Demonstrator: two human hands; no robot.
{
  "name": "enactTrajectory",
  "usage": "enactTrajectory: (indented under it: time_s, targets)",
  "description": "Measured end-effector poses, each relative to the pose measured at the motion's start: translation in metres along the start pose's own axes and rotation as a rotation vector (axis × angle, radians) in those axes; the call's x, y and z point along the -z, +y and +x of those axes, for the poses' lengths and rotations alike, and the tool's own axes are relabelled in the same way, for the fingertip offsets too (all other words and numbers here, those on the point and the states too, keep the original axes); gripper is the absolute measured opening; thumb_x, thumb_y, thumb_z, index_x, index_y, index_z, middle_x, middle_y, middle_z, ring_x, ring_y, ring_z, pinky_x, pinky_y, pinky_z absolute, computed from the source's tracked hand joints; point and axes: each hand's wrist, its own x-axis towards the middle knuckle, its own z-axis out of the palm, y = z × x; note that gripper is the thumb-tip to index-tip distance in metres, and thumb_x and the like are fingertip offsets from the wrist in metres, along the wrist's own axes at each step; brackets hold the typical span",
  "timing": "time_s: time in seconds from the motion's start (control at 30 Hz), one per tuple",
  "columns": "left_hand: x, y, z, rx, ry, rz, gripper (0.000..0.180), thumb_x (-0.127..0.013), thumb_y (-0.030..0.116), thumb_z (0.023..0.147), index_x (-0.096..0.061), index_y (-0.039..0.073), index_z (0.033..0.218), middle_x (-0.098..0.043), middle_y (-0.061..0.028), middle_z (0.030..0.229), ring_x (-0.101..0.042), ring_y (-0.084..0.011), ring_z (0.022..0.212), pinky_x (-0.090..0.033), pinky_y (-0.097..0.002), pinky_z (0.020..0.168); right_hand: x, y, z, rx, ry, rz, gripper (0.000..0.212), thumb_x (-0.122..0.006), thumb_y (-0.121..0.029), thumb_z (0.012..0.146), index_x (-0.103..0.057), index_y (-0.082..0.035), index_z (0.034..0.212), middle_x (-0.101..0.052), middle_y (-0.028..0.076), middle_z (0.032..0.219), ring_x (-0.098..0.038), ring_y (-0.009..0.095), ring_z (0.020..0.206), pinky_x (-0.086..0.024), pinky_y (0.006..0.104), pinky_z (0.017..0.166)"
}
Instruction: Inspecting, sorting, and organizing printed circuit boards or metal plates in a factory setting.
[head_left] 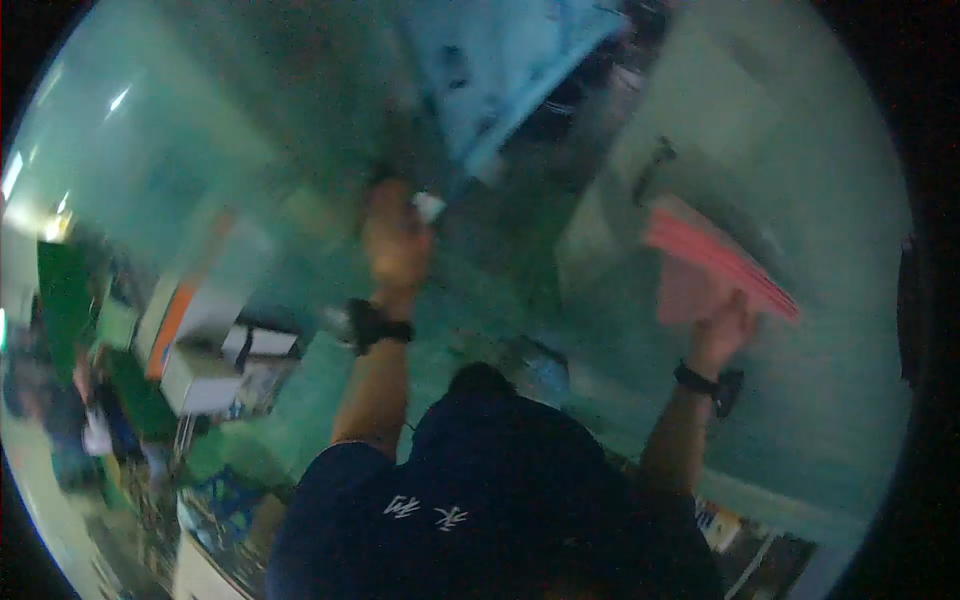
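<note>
My right hand (pixel 725 330) is closed on the near edge of a flat pink layered stack (pixel 715 260), with several red edges along one side. The stack is over a grey-green surface, and blur hides whether it touches it. My left hand (pixel 398 245) is stretched forward, its fingers smeared by motion. Beside those fingers is a small white thing (pixel 428 207), next to the lower tip of a light-blue panel (pixel 510 70). Whether the left hand holds anything cannot be made out. Both wrists wear dark bands.
A dark hooked handle-like part (pixel 655 168) stands on the pale grey-green surface (pixel 820 400) beyond the pink stack. At left are white boxes (pixel 205 378), an orange-edged panel (pixel 175 315) and another person (pixel 65 420). Green floor (pixel 320 400) lies between.
</note>
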Motion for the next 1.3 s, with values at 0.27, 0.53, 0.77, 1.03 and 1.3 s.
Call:
enactTrajectory:
  time_s: [0.27,0.53,0.77,1.03,1.3]
  targets:
    - [-0.069,0.035,0.074,0.152,0.339,-0.076,0.043,-0.063,0.007,0.083,-0.053,-0.003,0.124,-0.052,-0.0244,0.128,-0.049,-0.0421,0.12,-0.039,-0.0513,0.102,0.048,-0.031,-0.035,-0.114,0.216,-0.801,0.03,-0.052,-0.024,0.1,-0.058,-0.006,0.123,-0.061,0.003,0.11,-0.055,0.016,0.095,-0.046,0.0344,0.08]
    - [-0.177,0.072,0.204,0.187,0.446,-0.327,0.042,-0.059,0.013,0.091,-0.049,-0.004,0.128,-0.052,-0.0227,0.127,-0.047,-0.0366,0.121,-0.035,-0.0475,0.105,0.061,-0.056,-0.063,-0.253,0.494,-1.15,0.028,-0.054,-0.024,0.098,-0.06,-0.007,0.12,-0.062,0.003,0.106,-0.056,0.015,0.092,-0.047,0.034,0.079]
    - [-0.274,0.137,0.322,0.231,0.413,-0.628,0.039,-0.059,0.011,0.091,-0.05,-0.005,0.126,-0.052,-0.0202,0.127,-0.05,-0.0318,0.119,-0.037,-0.0438,0.106,0.051,-0.057,-0.018,-0.286,0.676,-1.261,0.027,-0.055,-0.023,0.096,-0.061,-0.008,0.117,-0.062,0.003,0.103,-0.057,0.015,0.09,-0.047,0.0336,0.077]
    - [-0.437,0.253,0.382,0.333,0.029,-1.228,0.033,-0.058,0.01,0.092,-0.055,-0.002,0.122,-0.057,-0.0106,0.124,-0.054,-0.0218,0.112,-0.044,-0.0338,0.095,0.079,-0.039,0.064,-0.349,0.769,-1.414,0.025,-0.057,-0.023,0.094,-0.063,-0.009,0.114,-0.063,0.003,0.099,-0.058,0.014,0.087,-0.048,0.0332,0.076]
    - [-0.6,0.264,0.436,0.209,-0.252,-0.952,0.022,-0.057,0.008,0.091,-0.061,-0.003,0.11,-0.063,-0.0121,0.109,-0.061,-0.0202,0.097,-0.05,-0.0333,0.083,0.089,-0.03,0.104,-0.636,0.94,-1.623,0.023,-0.059,-0.022,0.092,-0.065,-0.009,0.11,-0.064,0.003,0.095,-0.059,0.014,0.084,-0.049,0.0328,0.074]
